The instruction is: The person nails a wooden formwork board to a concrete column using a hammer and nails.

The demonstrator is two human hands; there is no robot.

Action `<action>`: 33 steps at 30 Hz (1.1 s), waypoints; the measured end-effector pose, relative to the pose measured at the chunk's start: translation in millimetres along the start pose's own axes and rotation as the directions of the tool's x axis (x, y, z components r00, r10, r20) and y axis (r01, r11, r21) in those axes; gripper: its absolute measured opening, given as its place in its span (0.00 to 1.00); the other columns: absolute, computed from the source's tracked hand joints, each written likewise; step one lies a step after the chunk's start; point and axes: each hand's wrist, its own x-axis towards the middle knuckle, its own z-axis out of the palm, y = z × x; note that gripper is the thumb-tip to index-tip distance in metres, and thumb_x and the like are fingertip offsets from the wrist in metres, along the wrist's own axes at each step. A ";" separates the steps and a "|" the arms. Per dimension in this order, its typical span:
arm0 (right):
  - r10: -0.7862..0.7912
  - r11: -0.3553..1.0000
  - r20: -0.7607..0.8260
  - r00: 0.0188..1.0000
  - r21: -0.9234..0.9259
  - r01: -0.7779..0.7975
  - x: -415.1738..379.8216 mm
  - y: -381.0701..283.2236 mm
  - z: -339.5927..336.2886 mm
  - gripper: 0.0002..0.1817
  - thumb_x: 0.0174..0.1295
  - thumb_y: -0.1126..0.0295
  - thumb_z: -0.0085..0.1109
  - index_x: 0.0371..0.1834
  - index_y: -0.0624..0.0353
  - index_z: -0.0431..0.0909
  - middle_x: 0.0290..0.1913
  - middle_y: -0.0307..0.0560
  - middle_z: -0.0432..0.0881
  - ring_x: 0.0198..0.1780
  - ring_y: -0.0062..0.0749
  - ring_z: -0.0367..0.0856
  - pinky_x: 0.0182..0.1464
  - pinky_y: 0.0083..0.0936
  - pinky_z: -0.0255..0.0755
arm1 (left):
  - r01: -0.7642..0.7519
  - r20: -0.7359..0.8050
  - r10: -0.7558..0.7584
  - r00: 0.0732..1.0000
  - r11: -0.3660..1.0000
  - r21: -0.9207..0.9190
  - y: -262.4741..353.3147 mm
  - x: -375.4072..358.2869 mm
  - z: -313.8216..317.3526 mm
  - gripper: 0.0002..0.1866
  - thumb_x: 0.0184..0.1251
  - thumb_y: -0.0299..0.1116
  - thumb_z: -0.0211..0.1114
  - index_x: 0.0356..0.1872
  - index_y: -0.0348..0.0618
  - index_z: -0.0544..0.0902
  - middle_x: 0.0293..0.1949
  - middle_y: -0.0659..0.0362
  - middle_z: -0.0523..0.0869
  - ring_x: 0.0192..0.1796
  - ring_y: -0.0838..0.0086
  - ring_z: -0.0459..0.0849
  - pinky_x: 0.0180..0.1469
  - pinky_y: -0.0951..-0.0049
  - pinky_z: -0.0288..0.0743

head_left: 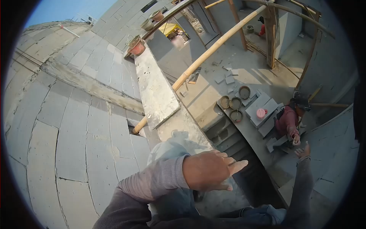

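Note:
Palm down, my left hand [209,170] is held over the concrete ledge [194,133] at the centre, beside my pale-clothed leg [167,147]. Its fingers are apart, one stretched to the right, and nothing shows in them. At the right, my right hand [303,151] is raised with fingers spread and no object visible in it. Just above it is the hand [296,139] of a co-worker [288,120] in a dark cap and reddish top, on the lower level. Whether the two hands touch cannot be made out.
A bamboo pole [217,47] slants across the ledge. Dark stairs [228,141] drop away to its right. Several buckets [235,103] and grey blocks [263,107] lie below. A block wall [76,133] fills the left; a reddish bucket [136,46] stands at the plank's far end.

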 end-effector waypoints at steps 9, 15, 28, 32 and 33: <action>-0.360 0.094 0.457 0.813 -0.850 0.519 -270.4 44.3 7.8 0.28 0.63 0.50 0.66 0.55 0.65 0.81 0.50 0.60 0.87 0.55 0.51 0.85 0.58 0.38 0.76 | -0.080 0.277 0.093 0.956 0.995 -0.059 -7.8 93.4 -8.4 0.40 0.73 0.50 0.63 0.75 0.31 0.61 0.56 0.39 0.83 0.61 0.48 0.80 0.64 0.55 0.72; 0.019 0.964 0.301 0.953 -0.260 0.063 -473.9 211.2 -127.3 0.27 0.67 0.48 0.63 0.56 0.60 0.84 0.50 0.53 0.89 0.52 0.39 0.86 0.57 0.35 0.75 | 0.072 0.206 0.072 0.976 0.787 -0.613 -43.0 107.4 54.9 0.30 0.73 0.35 0.67 0.69 0.29 0.70 0.47 0.50 0.89 0.44 0.70 0.88 0.49 0.72 0.80; 0.150 0.960 -0.565 0.812 -0.113 -0.257 -976.8 251.8 -122.4 0.24 0.71 0.49 0.57 0.42 0.62 0.89 0.43 0.52 0.91 0.40 0.42 0.90 0.44 0.39 0.83 | 0.740 0.754 -0.064 0.653 0.265 -0.618 30.8 -6.0 -100.7 0.25 0.78 0.53 0.53 0.66 0.50 0.76 0.59 0.55 0.85 0.55 0.63 0.85 0.51 0.55 0.82; 0.352 0.857 -0.511 0.784 0.513 -0.050 -1087.6 217.4 -114.7 0.26 0.68 0.55 0.63 0.58 0.70 0.81 0.51 0.55 0.89 0.37 0.46 0.91 0.49 0.43 0.84 | 0.697 0.795 0.144 0.590 0.406 -0.591 67.8 59.4 -120.4 0.25 0.78 0.53 0.53 0.66 0.50 0.76 0.60 0.56 0.84 0.56 0.63 0.85 0.52 0.55 0.81; 0.296 0.827 -0.514 0.805 0.559 0.053 -1106.4 214.8 -116.8 0.26 0.68 0.54 0.63 0.56 0.69 0.81 0.51 0.55 0.89 0.38 0.48 0.91 0.50 0.42 0.83 | 0.684 0.801 0.185 0.569 0.434 -0.586 76.8 68.7 -137.1 0.25 0.78 0.54 0.52 0.66 0.50 0.76 0.60 0.56 0.84 0.56 0.63 0.85 0.53 0.55 0.81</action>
